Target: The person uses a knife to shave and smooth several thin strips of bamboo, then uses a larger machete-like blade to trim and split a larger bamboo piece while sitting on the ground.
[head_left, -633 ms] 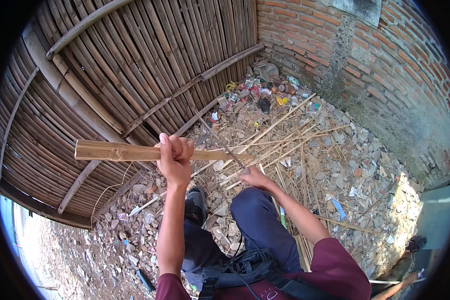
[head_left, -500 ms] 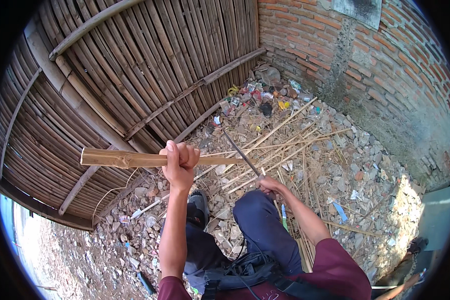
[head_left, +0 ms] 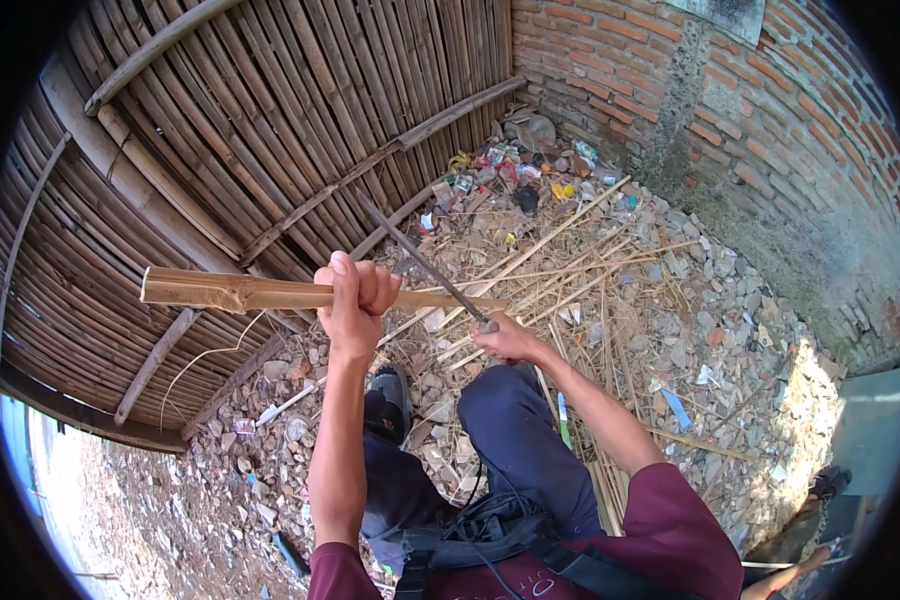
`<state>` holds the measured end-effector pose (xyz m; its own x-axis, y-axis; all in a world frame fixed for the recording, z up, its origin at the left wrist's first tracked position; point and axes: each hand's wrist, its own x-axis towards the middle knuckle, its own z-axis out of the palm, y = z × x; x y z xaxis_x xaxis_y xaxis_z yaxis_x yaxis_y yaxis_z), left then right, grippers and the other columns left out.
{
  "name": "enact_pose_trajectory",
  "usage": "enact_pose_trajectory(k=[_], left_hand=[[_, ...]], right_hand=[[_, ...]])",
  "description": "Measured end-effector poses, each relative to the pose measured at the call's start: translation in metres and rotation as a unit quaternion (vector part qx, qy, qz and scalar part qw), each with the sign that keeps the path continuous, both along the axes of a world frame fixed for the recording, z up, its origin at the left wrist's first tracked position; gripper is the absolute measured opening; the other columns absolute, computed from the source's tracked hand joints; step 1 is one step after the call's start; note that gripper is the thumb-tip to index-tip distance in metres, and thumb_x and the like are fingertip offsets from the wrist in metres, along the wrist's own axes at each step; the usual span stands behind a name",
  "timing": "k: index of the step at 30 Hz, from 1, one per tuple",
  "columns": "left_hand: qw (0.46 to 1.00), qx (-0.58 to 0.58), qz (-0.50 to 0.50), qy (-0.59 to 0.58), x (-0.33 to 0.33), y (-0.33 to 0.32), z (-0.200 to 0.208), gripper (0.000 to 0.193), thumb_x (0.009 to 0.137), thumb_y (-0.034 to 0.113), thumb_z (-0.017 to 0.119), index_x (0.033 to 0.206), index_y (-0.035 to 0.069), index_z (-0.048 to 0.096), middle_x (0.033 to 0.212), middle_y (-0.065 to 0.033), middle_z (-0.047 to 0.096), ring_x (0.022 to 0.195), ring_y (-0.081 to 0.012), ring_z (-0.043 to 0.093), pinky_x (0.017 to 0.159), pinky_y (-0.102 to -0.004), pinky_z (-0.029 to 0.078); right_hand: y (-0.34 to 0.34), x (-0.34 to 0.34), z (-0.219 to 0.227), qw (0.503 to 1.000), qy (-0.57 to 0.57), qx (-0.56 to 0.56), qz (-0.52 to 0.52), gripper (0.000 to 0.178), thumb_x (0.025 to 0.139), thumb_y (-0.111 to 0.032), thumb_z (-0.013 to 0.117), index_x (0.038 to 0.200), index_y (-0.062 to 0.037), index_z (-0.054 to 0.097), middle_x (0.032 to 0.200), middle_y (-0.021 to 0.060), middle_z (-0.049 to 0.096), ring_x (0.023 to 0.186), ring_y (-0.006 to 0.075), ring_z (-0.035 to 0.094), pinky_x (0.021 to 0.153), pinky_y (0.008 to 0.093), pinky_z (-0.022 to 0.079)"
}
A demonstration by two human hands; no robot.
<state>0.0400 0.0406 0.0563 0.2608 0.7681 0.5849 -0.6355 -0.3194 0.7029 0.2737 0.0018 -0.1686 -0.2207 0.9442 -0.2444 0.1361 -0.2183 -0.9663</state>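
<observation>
From my remote seat I have the bamboo piece as my anchor: a pale split length held up above the ground in front of the body, thick toward its left end and thin toward its right. My left hand is closed in a fist around its middle, the thumb laid along the upper side. My right hand sits just beside the thin end, fingers curled round the handle of a long dark blade; the blade slants across the bamboo piece near that thin end, its tip reaching away beyond it and to the left. I cannot tell whether the edge touches the bamboo. Beneath and to the right of the bamboo piece, thin pale strips lie crisscrossed on the stony rubble. Further beyond it I see a heap of mixed litter. A slatted wall of narrow poles rises behind and to the left of the bamboo piece, and a brick wall stands well apart from it, beyond and to the right. Nearer the body than the bamboo piece are a dark shoe, the bent legs in dark trousers and a black strapped pouch. Far to its lower right I pick out another person's forearm.
</observation>
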Motion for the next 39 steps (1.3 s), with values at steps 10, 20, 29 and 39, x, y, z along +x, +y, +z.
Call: enact_pose_trajectory(k=[10, 20, 29, 39], left_hand=[[0.99, 0.101, -0.076, 0.061, 0.007, -0.004, 0.006, 0.06, 0.114, 0.037, 0.044, 0.065, 0.009, 0.027, 0.052, 0.0028, 0.023, 0.044, -0.0101, 0.021, 0.048, -0.0319, 0.02], [0.998, -0.009, 0.065, 0.018, 0.008, 0.0, 0.0, 0.064, 0.114, 0.046, 0.042, 0.061, 0.014, 0.023, 0.054, 0.0042, 0.019, 0.047, -0.0094, 0.014, 0.048, -0.0321, 0.016], [1.0, 0.011, 0.01, 0.019, -0.01, 0.013, 0.003, 0.065, 0.114, 0.045, 0.042, 0.061, 0.012, 0.024, 0.055, 0.0039, 0.018, 0.046, -0.0104, 0.017, 0.048, -0.0332, 0.016], [0.989, -0.082, 0.123, -0.021, -0.034, 0.017, -0.001, 0.065, 0.113, 0.052, 0.04, 0.062, 0.017, 0.021, 0.053, 0.004, 0.014, 0.051, -0.0117, 0.007, 0.051, -0.0336, 0.014]], right_hand=[[-0.02, 0.048, -0.056, 0.976, 0.02, -0.202, -0.071, 0.013, 0.084, -0.01, 0.061, 0.078, -0.0088, 0.05, 0.061, -0.0041, 0.043, 0.048, 0.0082, 0.037, 0.045, 0.0285, 0.032], [-0.006, -0.011, -0.033, 0.995, -0.04, 0.079, -0.043, 0.023, 0.086, -0.015, 0.062, 0.067, -0.0074, 0.052, 0.061, -0.0021, 0.051, 0.053, 0.0112, 0.046, 0.052, 0.0317, 0.037], [-0.018, 0.034, -0.191, 0.974, 0.013, -0.18, -0.141, 0.02, 0.087, -0.013, 0.059, 0.068, -0.0073, 0.057, 0.06, 0.0034, 0.052, 0.049, 0.0134, 0.048, 0.047, 0.0343, 0.037], [-0.008, 0.008, -0.057, 0.989, -0.137, -0.014, -0.046, 0.025, 0.082, -0.022, 0.069, 0.078, 0.0025, 0.065, 0.063, 0.0096, 0.061, 0.057, 0.0209, 0.059, 0.054, 0.0394, 0.044]])
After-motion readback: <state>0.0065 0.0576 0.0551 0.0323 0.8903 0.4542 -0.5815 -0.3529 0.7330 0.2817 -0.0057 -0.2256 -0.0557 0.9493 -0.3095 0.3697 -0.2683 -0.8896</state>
